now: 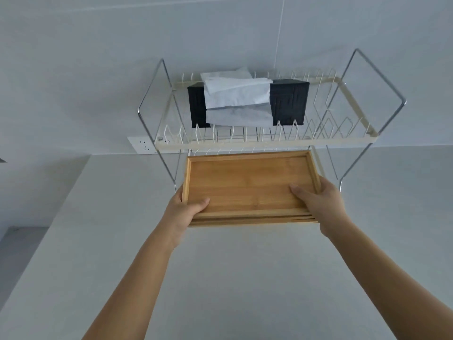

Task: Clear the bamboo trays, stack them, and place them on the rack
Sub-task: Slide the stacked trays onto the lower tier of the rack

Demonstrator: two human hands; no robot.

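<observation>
A stack of bamboo trays (250, 185) is held level in front of me, its far end under the top shelf of a two-tier wire rack (267, 141). The top tray is bare inside; edges of the trays beneath show along the near side. My left hand (183, 212) grips the stack's near left corner, thumb lying inside the top tray. My right hand (318, 202) grips the near right corner the same way. The rack's lower tier is mostly hidden behind the trays.
A black tissue box (289, 104) with white tissues (237, 94) pulled out lies on the rack's top shelf. The rack stands on a white counter (245, 278) against a white wall. A wall socket (144, 144) sits left of the rack. The counter's left edge drops off.
</observation>
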